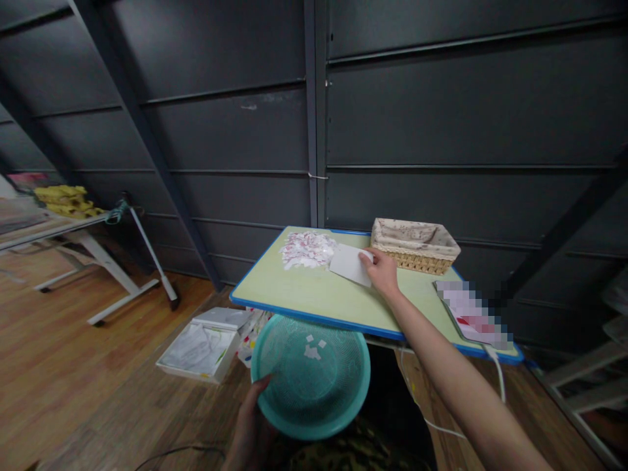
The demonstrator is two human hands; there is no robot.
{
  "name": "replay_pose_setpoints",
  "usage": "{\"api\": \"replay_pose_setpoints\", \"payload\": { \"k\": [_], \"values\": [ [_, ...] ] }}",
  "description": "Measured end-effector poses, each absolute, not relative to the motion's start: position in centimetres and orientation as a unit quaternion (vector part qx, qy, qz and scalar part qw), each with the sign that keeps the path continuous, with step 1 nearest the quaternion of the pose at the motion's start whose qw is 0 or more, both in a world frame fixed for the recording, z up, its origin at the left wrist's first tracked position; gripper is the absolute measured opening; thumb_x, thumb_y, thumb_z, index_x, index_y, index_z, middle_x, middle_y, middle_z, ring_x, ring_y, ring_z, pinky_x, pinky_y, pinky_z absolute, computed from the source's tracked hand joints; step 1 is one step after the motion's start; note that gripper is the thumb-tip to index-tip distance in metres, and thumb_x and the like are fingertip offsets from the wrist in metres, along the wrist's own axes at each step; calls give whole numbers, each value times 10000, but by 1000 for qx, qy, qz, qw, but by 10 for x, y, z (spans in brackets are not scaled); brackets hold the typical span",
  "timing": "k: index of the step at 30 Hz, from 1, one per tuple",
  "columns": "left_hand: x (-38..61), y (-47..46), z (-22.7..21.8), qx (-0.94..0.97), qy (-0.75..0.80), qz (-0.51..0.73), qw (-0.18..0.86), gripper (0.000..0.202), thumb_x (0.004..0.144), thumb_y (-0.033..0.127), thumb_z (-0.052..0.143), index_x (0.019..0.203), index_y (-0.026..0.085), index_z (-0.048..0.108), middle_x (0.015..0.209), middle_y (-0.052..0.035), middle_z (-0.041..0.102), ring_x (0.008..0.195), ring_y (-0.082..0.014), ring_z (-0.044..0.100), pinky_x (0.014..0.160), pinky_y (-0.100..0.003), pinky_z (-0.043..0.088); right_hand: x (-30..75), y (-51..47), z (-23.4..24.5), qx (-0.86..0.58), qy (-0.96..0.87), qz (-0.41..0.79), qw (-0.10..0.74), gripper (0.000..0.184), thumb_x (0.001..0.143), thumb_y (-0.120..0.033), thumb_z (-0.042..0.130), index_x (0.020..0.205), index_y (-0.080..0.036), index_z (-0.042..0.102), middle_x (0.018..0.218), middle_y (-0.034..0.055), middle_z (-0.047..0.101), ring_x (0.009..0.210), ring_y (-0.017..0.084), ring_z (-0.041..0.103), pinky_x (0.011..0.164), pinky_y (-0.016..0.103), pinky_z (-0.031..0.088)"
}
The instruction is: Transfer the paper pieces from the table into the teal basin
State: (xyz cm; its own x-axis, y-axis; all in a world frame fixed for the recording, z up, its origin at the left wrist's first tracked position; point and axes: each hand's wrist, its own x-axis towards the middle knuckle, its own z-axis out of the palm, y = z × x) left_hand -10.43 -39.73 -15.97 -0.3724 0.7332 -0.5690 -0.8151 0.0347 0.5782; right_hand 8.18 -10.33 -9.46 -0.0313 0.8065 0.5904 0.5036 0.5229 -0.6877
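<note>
My right hand (pixel 382 269) is closed on the edge of a flat white card (pixel 350 263) held low over the table. The card's far edge meets a heap of small white and pinkish paper scraps (pixel 308 249). My left hand (pixel 255 405) grips the rim of a round teal plastic colander (pixel 314 418), thumb over the edge and the other fingers hidden beneath. The colander is below the table's front edge, tilted toward me. A few white paper bits (pixel 312 352) lie inside it.
A cloth-lined wicker basket (pixel 424 261) stands at the back right of the pale yellow, blue-edged table (pixel 275 288). Nearer right lies a tablet-like device, partly pixelated (pixel 471 314), with a white cable. An open white box (pixel 201 347) rests on the floor at left. Dark wall panels rise behind.
</note>
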Motion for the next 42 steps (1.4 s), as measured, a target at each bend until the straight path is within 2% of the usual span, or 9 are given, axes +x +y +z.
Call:
{"api": "replay_pose_setpoints", "payload": {
  "k": [8, 12, 19, 25, 27, 32, 35, 38, 42],
  "values": [
    [-107, -398, -163, -51, 450, 688, 567, 683, 786, 162, 612, 1411, 9, 383, 928, -153, 801, 988, -357, 701, 1015, -518, 452, 80, -102, -94, -474, -691, 150, 525, 409, 785, -453, 522, 923, -138, 743, 811, 115, 728, 672, 235, 599, 675, 346, 444],
    [-104, -398, -156, -61, 455, 682, 569, 685, 803, 187, 592, 1417, -17, 365, 870, -146, 806, 999, -361, 695, 1003, -506, 468, 79, -103, -94, -464, -703, 161, 515, 398, 772, -449, 524, 906, -147, 746, 829, 117, 732, 675, 235, 598, 667, 345, 445],
    [-98, -398, -144, -52, 463, 693, 551, 739, 814, 175, 575, 1439, -69, 267, 821, -140, 806, 994, -341, 699, 1006, -469, 471, 82, -99, -95, -480, -681, 185, 521, 360, 714, -423, 551, 837, -147, 748, 739, 95, 717, 679, 242, 601, 660, 344, 448],
    [-96, -397, -149, -32, 477, 688, 545, 758, 802, 160, 589, 1456, -32, 258, 866, -146, 804, 1015, -353, 688, 1013, -511, 455, 81, -99, -93, -503, -653, 161, 543, 405, 730, -441, 539, 864, -119, 744, 723, 87, 708, 642, 219, 588, 641, 324, 440],
    [-98, -397, -153, -36, 473, 690, 547, 758, 800, 170, 597, 1447, -46, 266, 861, -151, 803, 1008, -357, 690, 1008, -516, 457, 81, -100, -93, -508, -656, 148, 538, 395, 728, -429, 539, 852, -115, 744, 700, 85, 699, 631, 215, 584, 630, 316, 432],
    [-103, -399, -160, -47, 453, 685, 568, 703, 792, 182, 609, 1426, 2, 363, 936, -154, 796, 1018, -361, 685, 997, -513, 468, 79, -101, -94, -508, -663, 140, 532, 364, 721, -398, 540, 835, -120, 745, 678, 84, 692, 617, 215, 588, 635, 321, 436],
    [-102, -399, -159, -64, 440, 681, 582, 710, 792, 201, 610, 1429, 7, 364, 927, -155, 796, 1035, -366, 675, 996, -513, 468, 77, -101, -95, -490, -675, 161, 528, 365, 725, -402, 546, 841, -121, 746, 733, 99, 716, 630, 218, 601, 640, 325, 453],
    [-101, -398, -156, -77, 433, 683, 584, 690, 790, 191, 613, 1432, 68, 392, 921, -126, 801, 1045, -359, 670, 1008, -517, 456, 75, -103, -96, -455, -690, 189, 531, 397, 745, -437, 551, 880, -120, 747, 825, 118, 738, 662, 222, 619, 659, 330, 471],
    [-102, -399, -153, -78, 435, 679, 586, 665, 770, 181, 625, 1383, 2, 439, 866, -148, 802, 1040, -374, 670, 1001, -527, 458, 74, -102, -97, -447, -682, 206, 541, 454, 763, -486, 557, 941, -111, 742, 894, 135, 743, 683, 229, 632, 674, 342, 484]
  ]
}}
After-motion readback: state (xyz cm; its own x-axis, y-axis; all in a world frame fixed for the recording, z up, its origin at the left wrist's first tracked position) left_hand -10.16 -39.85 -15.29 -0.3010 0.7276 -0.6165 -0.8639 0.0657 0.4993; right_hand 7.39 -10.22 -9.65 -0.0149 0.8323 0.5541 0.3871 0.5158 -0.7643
